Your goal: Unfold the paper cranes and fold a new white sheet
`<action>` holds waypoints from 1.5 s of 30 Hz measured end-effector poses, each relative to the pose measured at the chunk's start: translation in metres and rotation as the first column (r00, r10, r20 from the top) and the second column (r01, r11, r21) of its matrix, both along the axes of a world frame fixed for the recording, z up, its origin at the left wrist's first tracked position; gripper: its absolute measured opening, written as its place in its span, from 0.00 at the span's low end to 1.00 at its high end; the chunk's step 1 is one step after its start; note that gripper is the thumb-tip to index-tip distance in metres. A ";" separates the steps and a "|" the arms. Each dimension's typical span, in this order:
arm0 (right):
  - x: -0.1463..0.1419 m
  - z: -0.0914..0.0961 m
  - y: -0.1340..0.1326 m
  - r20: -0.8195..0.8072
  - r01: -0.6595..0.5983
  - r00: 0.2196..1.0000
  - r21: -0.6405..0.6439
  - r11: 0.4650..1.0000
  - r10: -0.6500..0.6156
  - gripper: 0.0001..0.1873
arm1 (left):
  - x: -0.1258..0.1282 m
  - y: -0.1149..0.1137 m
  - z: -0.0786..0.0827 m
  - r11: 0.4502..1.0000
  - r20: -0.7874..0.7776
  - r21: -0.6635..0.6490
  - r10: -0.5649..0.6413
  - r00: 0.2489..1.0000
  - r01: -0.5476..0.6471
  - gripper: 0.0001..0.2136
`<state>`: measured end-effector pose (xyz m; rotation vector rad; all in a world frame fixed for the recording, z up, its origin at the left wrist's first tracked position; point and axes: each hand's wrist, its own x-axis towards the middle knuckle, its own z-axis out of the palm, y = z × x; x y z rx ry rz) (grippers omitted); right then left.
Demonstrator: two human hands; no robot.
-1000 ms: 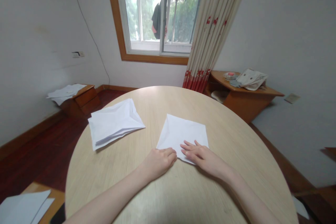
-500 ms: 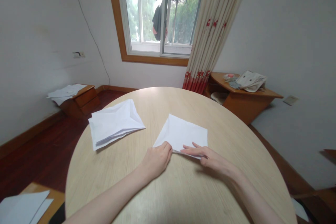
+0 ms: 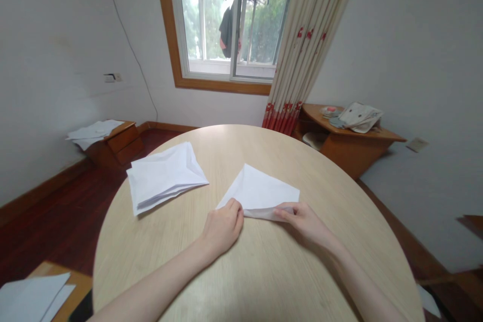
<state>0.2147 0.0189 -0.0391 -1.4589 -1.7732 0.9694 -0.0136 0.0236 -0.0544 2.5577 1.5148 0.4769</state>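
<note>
A white sheet of paper (image 3: 260,192) lies in the middle of a round light-wood table (image 3: 234,271), its near edge lifted off the surface. My left hand (image 3: 222,226) is curled and pinches the sheet's near left corner. My right hand (image 3: 305,221) grips the sheet's near right edge, fingers bent under and over the paper. A stack of folded white paper (image 3: 162,177) rests on the table to the left, apart from both hands.
A window (image 3: 230,20) with a striped curtain (image 3: 305,45) is straight ahead. A wooden corner shelf (image 3: 350,136) with cloth on it stands at right. A low cabinet (image 3: 113,143) with papers stands at left. More paper (image 3: 30,297) lies bottom left.
Both hands went from lying flat on the sheet to gripping its near edge. The near edge has risen off the table and the sheet's visible outline has narrowed toward a triangle.
</note>
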 end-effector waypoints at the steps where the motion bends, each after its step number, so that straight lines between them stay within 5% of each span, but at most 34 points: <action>1: 0.000 -0.002 0.002 -0.014 0.048 0.999 0.012 0.999 -0.048 0.20 | 0.000 0.000 0.000 1.000 0.010 0.002 0.001 1.000 -0.001 0.07; 7: 0.000 -0.014 0.007 0.040 0.229 0.971 0.142 0.963 -0.236 0.21 | 0.000 0.001 -0.001 1.000 0.008 0.017 0.003 1.000 -0.003 0.07; 14: 0.002 -0.023 0.010 0.284 0.266 0.884 0.347 0.899 -0.371 0.25 | 0.000 0.005 -0.003 0.998 -0.019 0.066 -0.016 1.000 0.017 0.09; 26: 0.007 -0.029 0.015 0.506 0.307 0.710 0.404 0.862 -0.490 0.29 | -0.001 0.004 -0.003 0.998 -0.074 -0.010 -0.066 0.995 0.065 0.12; 36: -0.004 -0.030 0.010 0.363 0.127 0.758 0.732 0.669 -0.541 0.25 | 0.002 0.001 0.001 0.994 -0.175 -0.004 -0.111 0.978 0.112 0.13; 45: -0.025 -0.020 -0.005 0.571 -0.107 0.720 0.654 0.748 -0.396 0.15 | 0.005 -0.002 -0.003 0.976 -0.126 0.081 -0.191 0.974 0.202 0.11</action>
